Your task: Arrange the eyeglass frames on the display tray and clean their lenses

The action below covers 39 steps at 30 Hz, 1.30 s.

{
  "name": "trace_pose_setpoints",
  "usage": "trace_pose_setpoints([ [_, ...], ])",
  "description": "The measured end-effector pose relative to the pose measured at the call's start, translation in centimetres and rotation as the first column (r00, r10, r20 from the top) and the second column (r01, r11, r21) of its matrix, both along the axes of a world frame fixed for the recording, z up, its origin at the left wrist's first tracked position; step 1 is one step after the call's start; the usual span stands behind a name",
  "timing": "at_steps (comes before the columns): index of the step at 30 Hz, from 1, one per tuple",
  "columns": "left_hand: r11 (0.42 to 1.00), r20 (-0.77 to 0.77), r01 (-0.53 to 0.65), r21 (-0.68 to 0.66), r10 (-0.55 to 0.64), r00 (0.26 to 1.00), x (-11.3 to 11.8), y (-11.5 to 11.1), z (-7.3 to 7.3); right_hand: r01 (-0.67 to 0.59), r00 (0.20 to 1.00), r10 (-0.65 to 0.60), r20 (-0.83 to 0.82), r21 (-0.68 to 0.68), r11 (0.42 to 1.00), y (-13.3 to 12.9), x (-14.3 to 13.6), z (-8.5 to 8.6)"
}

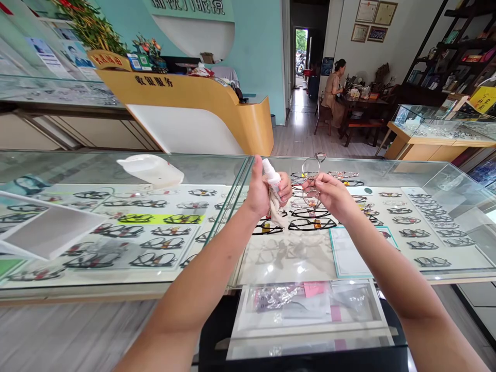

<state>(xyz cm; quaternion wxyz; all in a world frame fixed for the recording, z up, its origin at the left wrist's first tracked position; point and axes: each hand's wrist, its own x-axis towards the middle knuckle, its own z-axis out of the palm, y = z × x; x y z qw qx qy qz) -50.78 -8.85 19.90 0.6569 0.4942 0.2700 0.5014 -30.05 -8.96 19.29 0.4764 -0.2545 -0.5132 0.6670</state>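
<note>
My left hand is closed around a small white spray bottle, its nozzle pointing up and to the left. A pale cloth hangs from the same hand below the bottle. To the right, my right hand pinches a pair of thin-rimmed eyeglasses between thumb and fingers. The glasses are turned on end, one round lens above the other, with a temple at the top. Both hands are above the glass display counter, a short way apart.
Rows of eyeglasses lie inside the counter. On the left glass stand a white tray-like holder and a white open box. An open drawer with plastic bags juts out below. A person sits at a far table.
</note>
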Motion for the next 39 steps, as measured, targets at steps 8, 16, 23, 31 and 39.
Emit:
trace_pose_setpoints([
  [8,0.908,-0.417,-0.268,0.322,0.39,0.821,0.4,-0.6,-0.3,-0.073,0.997,0.073,0.04,0.003,0.997,-0.7,-0.6,-0.2],
  [16,0.859,-0.466,-0.282,0.428,0.477,0.745,0.6,-0.8,-0.3,-0.117,0.993,0.117,0.03,-0.004,0.993,-1.0,-0.9,-0.2],
  [23,0.879,-0.497,-0.194,0.436,0.414,0.762,0.6,-1.0,-0.4,-0.044,0.999,0.043,-0.026,-0.003,0.999,-0.5,-0.4,-0.1],
  [31,0.858,-0.658,-0.057,0.51,0.432,0.617,1.0,-1.1,-1.0,-0.007,0.997,0.006,-0.083,-0.016,1.0,-0.1,-0.4,-0.3],
  [39,0.779,-0.461,-0.363,0.511,0.605,0.649,-1.4,1.0,-1.2,0.029,0.997,-0.03,-0.077,-0.014,0.999,0.4,0.2,-0.2],
])
